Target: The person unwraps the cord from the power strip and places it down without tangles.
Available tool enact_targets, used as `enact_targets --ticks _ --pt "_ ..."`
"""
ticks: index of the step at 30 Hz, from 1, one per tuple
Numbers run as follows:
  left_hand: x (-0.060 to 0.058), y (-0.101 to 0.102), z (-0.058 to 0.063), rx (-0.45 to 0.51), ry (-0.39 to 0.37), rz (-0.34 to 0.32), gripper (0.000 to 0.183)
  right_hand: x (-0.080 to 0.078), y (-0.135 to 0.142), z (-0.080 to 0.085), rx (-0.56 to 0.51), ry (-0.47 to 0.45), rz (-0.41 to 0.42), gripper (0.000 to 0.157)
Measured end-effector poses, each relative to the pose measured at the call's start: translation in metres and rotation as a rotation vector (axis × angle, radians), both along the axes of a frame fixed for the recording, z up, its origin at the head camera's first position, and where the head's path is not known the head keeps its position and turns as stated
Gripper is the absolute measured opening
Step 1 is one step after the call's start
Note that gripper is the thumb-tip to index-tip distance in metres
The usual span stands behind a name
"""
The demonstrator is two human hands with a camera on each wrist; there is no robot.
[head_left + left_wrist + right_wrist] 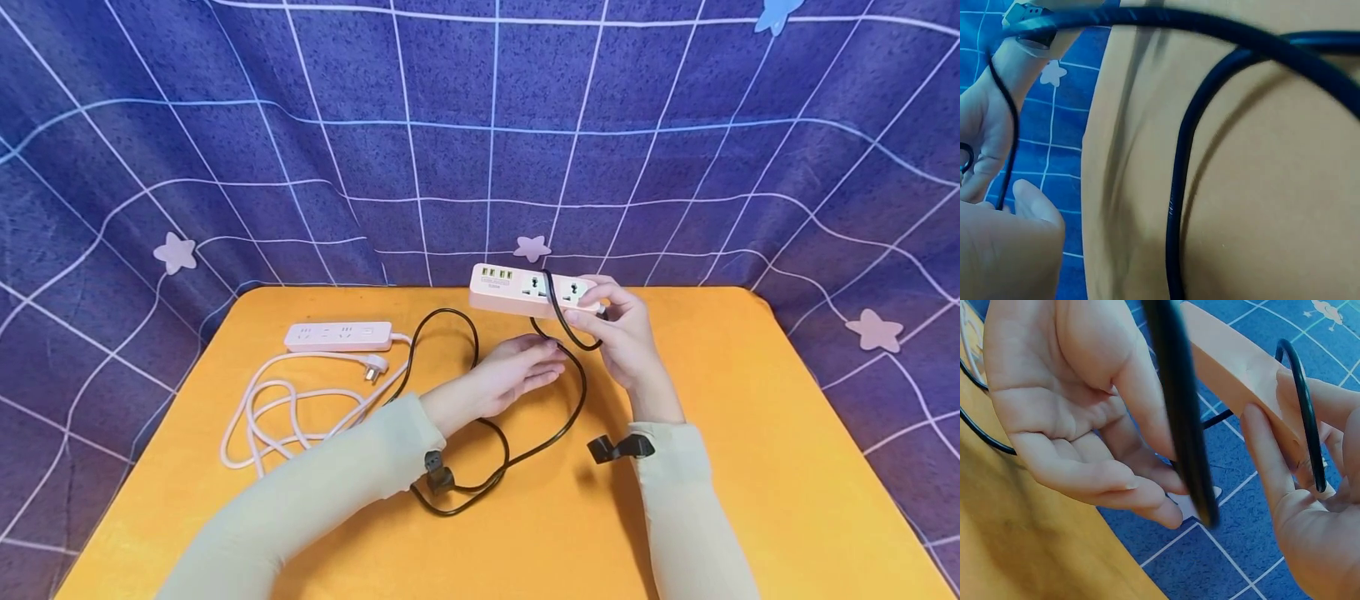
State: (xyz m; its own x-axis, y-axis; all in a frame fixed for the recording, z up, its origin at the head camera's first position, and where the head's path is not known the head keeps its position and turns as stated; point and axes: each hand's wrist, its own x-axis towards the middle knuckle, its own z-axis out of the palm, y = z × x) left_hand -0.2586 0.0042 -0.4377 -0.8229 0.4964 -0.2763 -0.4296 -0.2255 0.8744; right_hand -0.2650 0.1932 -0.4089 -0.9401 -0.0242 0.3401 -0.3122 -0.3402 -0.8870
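A pink power strip (501, 298) with several USB ports and sockets is held up off the table by my right hand (628, 346), which grips its right end between thumb and fingers. Its black cord (583, 392) loops over the strip's top near that end. Just below, my left hand (516, 377) pinches the cord between thumb and forefinger, the other fingers loosely bent. In the right wrist view the strip (1235, 375) tilts, and a blurred stretch of cord (1180, 412) crosses in front of the left hand (1079, 406). The black plug (440, 479) lies under my left wrist.
A second pink power strip (337, 336) lies at the table's left, its pale cord (258, 408) coiled in front and its plug (374, 367) beside it. The orange table (780, 467) ends at a blue grid curtain (450, 158) with stars.
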Motion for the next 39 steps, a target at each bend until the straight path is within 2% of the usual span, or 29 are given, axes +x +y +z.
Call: enact_targets --ticks 5,10,14,19,22,27,30,35,39 --pt "-0.004 -0.007 -0.003 0.012 0.041 0.025 0.007 0.001 0.0 0.001 -0.017 0.019 0.02 0.042" --pt "-0.012 -0.02 -0.009 0.059 0.108 0.088 0.004 0.002 0.001 0.003 -0.03 0.032 0.053 0.042" --pt "-0.016 -0.029 -0.007 0.02 0.179 0.119 0.002 0.003 0.002 0.004 -0.033 0.034 0.066 0.043" --pt "-0.023 -0.038 -0.004 0.007 0.281 0.146 0.016 0.004 0.003 0.003 -0.047 0.031 0.09 0.043" --pt "-0.028 -0.043 -0.001 -0.003 0.317 0.176 0.028 0.004 0.004 0.003 -0.053 0.026 0.103 0.044" --pt "-0.033 -0.053 0.009 -0.131 0.403 0.204 0.036 0.005 0.004 0.003 -0.051 0.023 0.104 0.044" --pt "-0.035 -0.059 0.017 -0.232 0.513 0.212 0.038 0.005 0.005 0.003 -0.045 0.028 0.103 0.044" --pt "-0.043 -0.069 0.026 -0.417 0.702 0.287 0.032 0.003 0.007 0.001 -0.027 0.034 0.106 0.041" --pt "-0.05 -0.077 0.034 -0.531 0.843 0.332 0.025 0.003 0.01 0.0 -0.021 0.023 0.11 0.042"
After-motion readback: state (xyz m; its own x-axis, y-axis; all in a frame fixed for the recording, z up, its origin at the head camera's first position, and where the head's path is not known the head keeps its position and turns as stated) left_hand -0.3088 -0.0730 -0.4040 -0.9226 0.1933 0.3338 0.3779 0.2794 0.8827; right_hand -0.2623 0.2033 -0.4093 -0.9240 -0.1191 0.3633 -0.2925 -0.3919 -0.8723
